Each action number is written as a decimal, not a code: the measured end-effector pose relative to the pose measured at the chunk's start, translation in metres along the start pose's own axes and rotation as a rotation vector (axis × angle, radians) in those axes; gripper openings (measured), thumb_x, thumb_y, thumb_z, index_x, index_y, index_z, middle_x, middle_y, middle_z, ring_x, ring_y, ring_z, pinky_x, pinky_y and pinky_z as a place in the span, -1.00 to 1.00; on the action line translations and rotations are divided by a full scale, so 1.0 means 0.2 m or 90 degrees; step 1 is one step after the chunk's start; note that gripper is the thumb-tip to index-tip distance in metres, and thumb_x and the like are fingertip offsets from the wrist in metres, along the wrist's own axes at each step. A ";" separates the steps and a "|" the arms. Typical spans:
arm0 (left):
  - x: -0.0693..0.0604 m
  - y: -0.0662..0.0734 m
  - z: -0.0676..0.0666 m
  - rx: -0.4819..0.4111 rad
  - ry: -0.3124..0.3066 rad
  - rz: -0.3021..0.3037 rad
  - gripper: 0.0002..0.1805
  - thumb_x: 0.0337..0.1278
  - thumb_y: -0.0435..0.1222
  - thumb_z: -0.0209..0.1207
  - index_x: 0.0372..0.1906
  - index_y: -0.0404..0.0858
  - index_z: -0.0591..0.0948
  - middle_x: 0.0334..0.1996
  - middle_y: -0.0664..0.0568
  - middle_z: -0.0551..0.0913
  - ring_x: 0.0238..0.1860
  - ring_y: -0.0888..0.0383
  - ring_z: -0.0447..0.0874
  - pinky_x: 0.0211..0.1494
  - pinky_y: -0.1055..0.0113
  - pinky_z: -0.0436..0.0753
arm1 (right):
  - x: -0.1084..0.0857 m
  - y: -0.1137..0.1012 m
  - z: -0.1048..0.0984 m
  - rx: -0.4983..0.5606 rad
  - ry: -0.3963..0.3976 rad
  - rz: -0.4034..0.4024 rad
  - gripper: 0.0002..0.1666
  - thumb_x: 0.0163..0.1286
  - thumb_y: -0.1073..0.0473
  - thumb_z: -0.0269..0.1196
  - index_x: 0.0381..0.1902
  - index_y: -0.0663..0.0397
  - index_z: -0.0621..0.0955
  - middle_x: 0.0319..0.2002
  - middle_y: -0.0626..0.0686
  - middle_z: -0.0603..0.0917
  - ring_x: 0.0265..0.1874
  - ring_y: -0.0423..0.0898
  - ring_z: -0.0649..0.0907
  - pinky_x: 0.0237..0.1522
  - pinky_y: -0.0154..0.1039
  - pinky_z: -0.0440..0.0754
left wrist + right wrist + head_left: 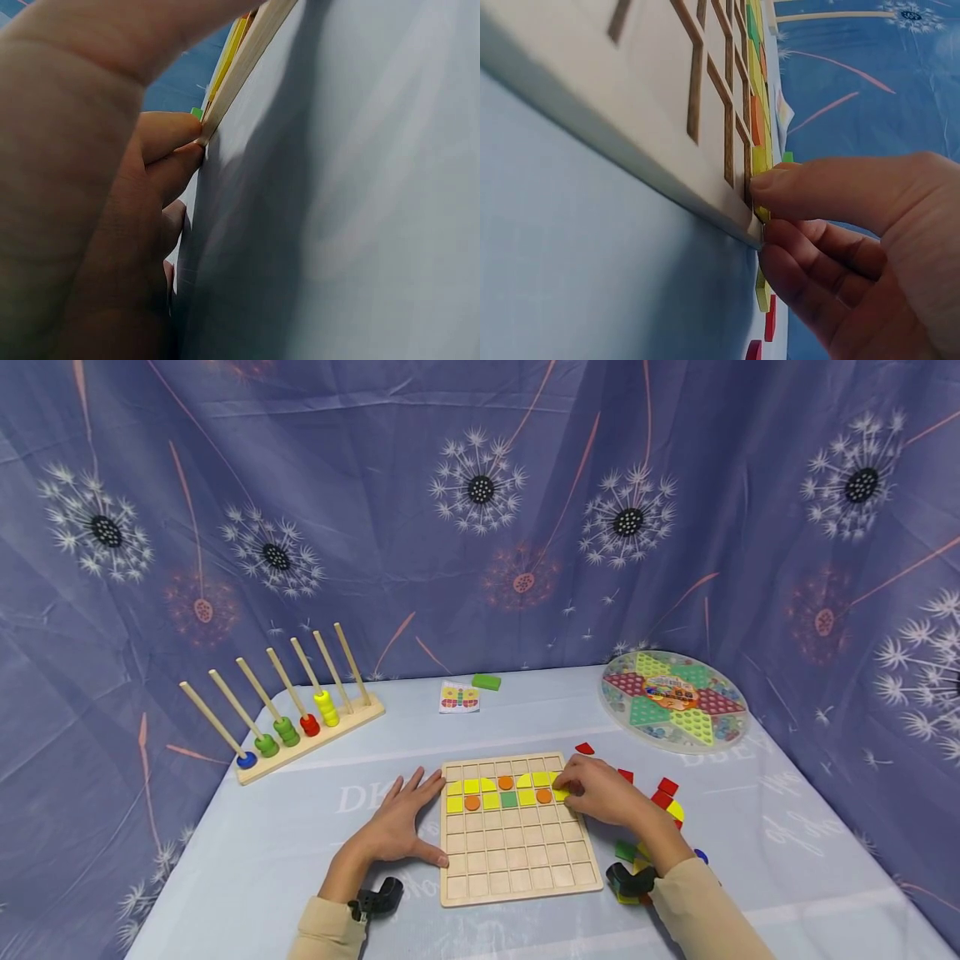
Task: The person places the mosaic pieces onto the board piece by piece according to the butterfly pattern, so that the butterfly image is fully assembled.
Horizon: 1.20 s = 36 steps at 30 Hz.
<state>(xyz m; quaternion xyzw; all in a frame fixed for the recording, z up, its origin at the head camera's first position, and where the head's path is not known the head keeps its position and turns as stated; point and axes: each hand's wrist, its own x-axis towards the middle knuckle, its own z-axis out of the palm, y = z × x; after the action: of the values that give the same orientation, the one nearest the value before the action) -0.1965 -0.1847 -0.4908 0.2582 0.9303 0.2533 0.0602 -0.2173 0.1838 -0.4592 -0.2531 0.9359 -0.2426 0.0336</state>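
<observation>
A square wooden grid board (501, 862) lies on the table, with yellow, orange and green tiles filling much of its second and third rows. My left hand (397, 822) is spread along the board's left side, its thumb and fingertips touching the edge. In the left wrist view, fingers (176, 135) meet the wooden rim. At the right end of the third row, my right hand (606, 792) pinches a yellow tile (559, 795) down at its cell. The right wrist view has the thumb (802, 187) against the yellow tile, with the other fingers curled below; they partly hide it.
Loose red tiles (663, 798), plus yellow, green and blue ones, lie right of the board, partly under the right forearm. A pattern card (459, 698) and green block (486, 682) lie behind. A peg stand with rings (325, 708) stands left; a round star-patterned game board (648, 712) lies right.
</observation>
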 end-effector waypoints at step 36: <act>0.00 -0.01 0.01 0.008 0.007 -0.006 0.44 -0.71 0.42 0.41 0.50 -0.13 0.16 0.49 0.09 0.07 0.50 -0.01 -0.23 0.46 -0.07 -0.24 | -0.45 0.33 -0.24 0.079 0.049 0.115 -0.81 0.25 0.21 0.35 -0.15 -0.02 0.71 -0.35 -0.17 0.59 -0.37 -0.18 0.54 -0.28 -0.31 0.61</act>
<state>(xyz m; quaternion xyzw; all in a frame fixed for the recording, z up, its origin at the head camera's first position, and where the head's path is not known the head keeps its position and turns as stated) -0.1972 -0.1843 -0.4941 0.2526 0.9335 0.2486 0.0549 -0.1776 0.2991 -0.4543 -0.1554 0.9388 -0.3054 0.0347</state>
